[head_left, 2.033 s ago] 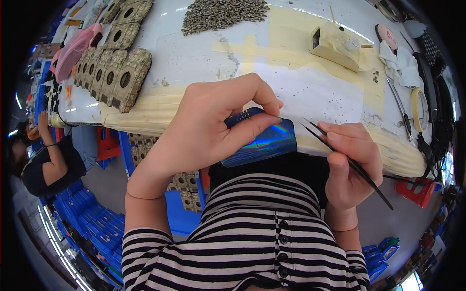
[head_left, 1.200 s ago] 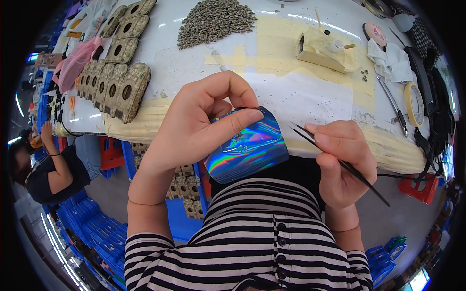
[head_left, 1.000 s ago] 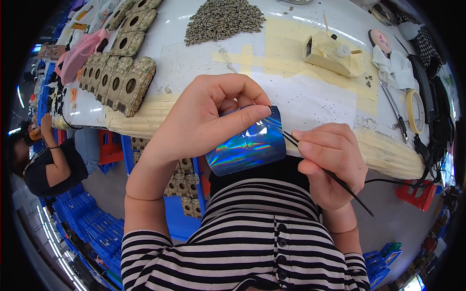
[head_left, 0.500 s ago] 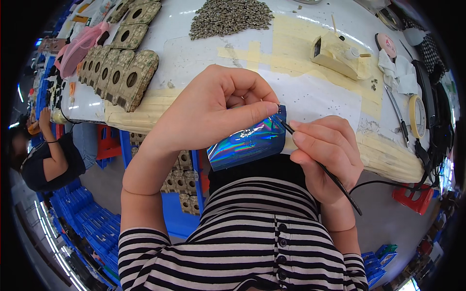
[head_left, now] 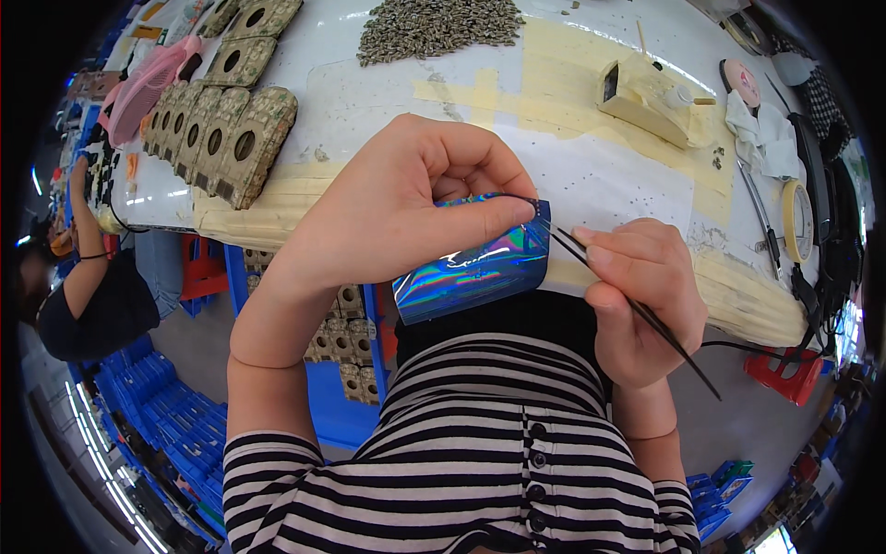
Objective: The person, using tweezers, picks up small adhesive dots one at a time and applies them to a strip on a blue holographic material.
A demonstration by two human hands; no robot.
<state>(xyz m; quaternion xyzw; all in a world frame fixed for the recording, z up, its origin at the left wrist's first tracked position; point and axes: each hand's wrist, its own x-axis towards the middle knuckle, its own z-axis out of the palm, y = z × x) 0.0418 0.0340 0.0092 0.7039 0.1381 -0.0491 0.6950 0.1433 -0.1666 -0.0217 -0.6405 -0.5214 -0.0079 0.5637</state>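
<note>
At six o'clock of the table [head_left: 369, 106], the left hand [head_left: 397, 203] pinches the blue piece [head_left: 484, 275] between thumb and forefinger, likely steadying its two-o'clock corner; the right hand [head_left: 651, 291] grips tweezers [head_left: 660, 328] pencil-style, probably for control, tips close by.

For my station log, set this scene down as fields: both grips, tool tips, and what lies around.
Left grip: pinching a blue iridescent piece near its far right corner
Right grip: holding dark tweezers
Tool tips: at the piece's right end; contact cannot be told
Just beyond: white paper dotted with specks
Far side: pile of small greyish bits
Left side: camouflage-patterned panels with round holes
Right side: tape roll
</note>
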